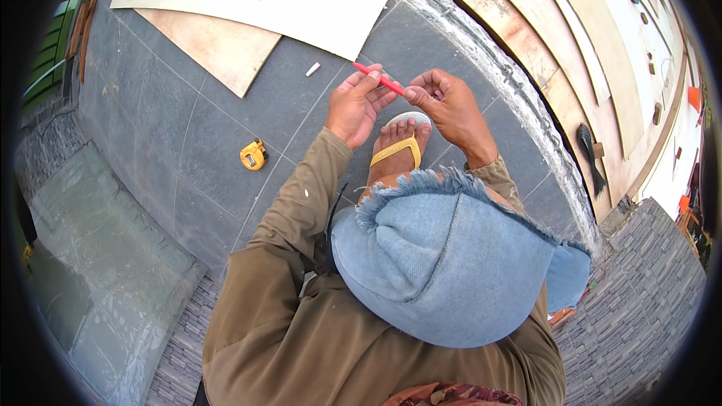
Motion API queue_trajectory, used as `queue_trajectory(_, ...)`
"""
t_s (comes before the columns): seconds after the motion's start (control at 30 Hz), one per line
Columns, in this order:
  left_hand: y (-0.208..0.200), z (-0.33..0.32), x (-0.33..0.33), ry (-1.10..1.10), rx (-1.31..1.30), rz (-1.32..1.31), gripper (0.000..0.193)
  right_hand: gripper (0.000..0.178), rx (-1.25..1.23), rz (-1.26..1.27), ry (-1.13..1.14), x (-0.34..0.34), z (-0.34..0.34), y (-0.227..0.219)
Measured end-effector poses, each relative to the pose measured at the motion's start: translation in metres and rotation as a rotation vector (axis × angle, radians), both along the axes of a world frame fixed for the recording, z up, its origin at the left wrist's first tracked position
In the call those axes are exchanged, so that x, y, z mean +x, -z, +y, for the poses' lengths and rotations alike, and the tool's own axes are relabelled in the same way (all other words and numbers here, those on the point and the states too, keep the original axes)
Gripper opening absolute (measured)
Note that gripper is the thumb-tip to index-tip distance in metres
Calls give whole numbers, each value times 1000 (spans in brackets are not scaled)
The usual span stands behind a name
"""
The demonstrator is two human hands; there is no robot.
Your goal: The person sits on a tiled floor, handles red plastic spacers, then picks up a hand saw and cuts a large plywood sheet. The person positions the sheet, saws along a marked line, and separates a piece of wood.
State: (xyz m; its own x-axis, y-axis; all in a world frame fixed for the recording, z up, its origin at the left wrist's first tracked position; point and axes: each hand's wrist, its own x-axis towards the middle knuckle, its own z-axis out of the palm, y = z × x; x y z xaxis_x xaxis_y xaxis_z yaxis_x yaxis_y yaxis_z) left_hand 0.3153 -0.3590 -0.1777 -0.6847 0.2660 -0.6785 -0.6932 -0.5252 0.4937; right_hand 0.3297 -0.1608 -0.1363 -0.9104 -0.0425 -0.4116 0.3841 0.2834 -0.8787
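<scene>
From your head, one wide fisheye camera looks down, fairly near, on your left hand [355,107], right hand [454,111] and tiled floor [226,129].

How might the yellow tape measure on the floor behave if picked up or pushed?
The yellow tape measure probably feels rigid, given its chunky case. That thick, compact body may make it somewhat heavy for its size. Sitting low on the flat grey tiles, it would likely slide rather than tip.
</scene>
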Motion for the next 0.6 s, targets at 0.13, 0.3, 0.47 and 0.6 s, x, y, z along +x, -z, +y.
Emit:
queue_trajectory(0.13,12,-6,0,-130,55,-125,28,32,-10,88,124,-2,4,-3)
queue_trajectory(0.3,25,-11,-1,-200,109,-184,22,32,-228,-73,108,-3,15,-6)
queue_trajectory(0.47,27,-10,-1,-217,189,-184,19,37,-322,-96,72,-2,8,-7)
queue_trajectory(0.6,25,-7,-1,-221,179,-185,12,34,-368,-113,98,0,3,-5)
